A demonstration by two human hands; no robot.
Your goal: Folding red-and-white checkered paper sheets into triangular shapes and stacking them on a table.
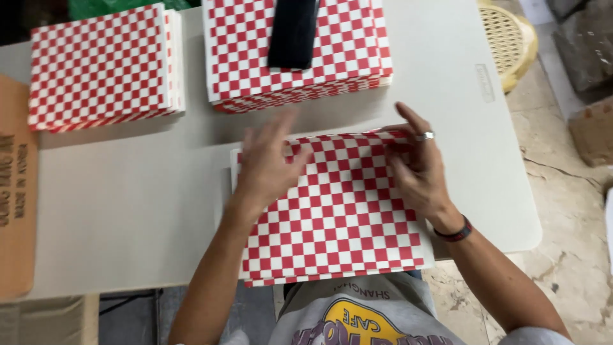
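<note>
Bench: pale grey, smooth, matt, rounded corner; carries all the paper.
Far stack: red-and-white checked sheets, square, thick, beyond both hands; a flat black oblong object lies on top.
Side stack: the same checked sheets, squared edges, beyond the left hand and further out to its side.
Working pile: thin checked paper sheets directly beneath both hands, near the bench's front edge.
Progress: two stacks look finished; the working pile appears thinner, its top sheet not yet settled, so judged under way.
Left hand: blurred, palm down, fingers spread flat; rests on the top sheet, gripping nothing.
Right hand: fingers partly curled, pinching the sheet's far edge; ring on one finger, dark wristband.
</note>
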